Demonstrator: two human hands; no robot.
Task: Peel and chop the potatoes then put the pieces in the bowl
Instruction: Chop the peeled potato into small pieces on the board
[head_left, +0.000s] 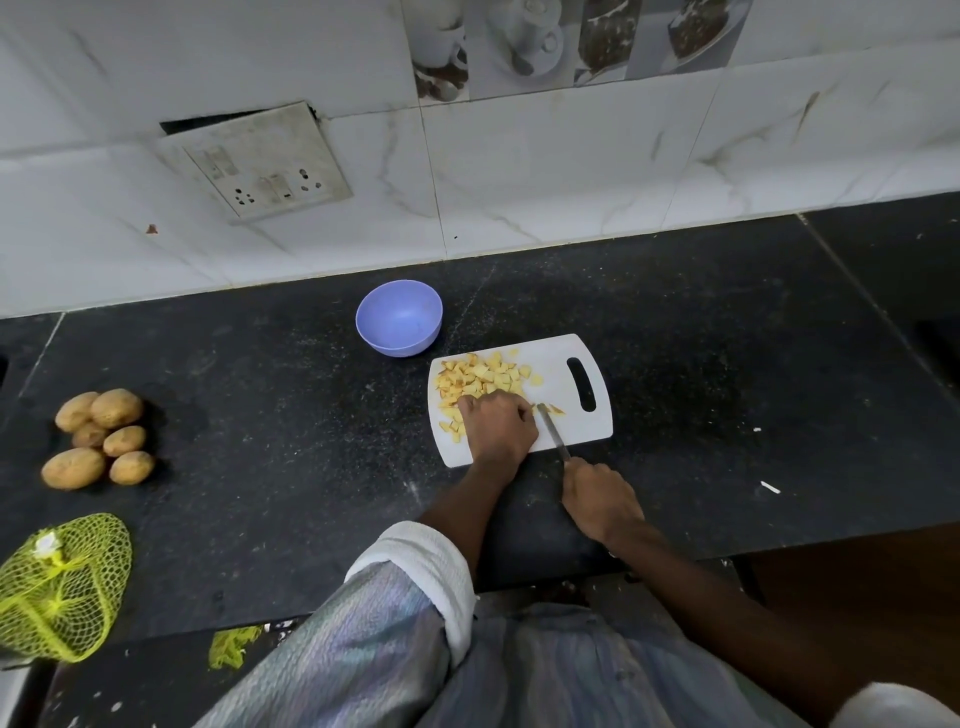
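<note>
The person stands at a black stone counter (260, 415) with a white cutting board (566, 431) set straight ahead, handle slot to the right, so both hands reach it without stretching. The left hand (497, 423) lies knuckles up on the near part of the board, fingers curled down and drawn together over whatever piece is being cut; that piece is hidden under the hand, so I cannot tell its shape or how firmly it is pinned. The right hand (600, 499) is wrapped tight around the handle of a knife (551, 431), whose thin blade slants up to the left and ends just beside the left fingertips, close enough to cut right by the steadying hand. A heap of chopped potato pieces (480, 376) is crowded on the far left of the board, likely pushed there to keep the cutting spot free. The blue bowl (399, 318) sits just beyond the board's far left corner, holding nothing that can be seen; its nearness suggests a short sweep will carry the pieces in. 6 whole potatoes (98, 436), skins on, wait in a cluster well to the left, with a yellow net bag (62, 587) nearer the counter's front edge. Judging by this, chopping is under way and none has reached the bowl.
</note>
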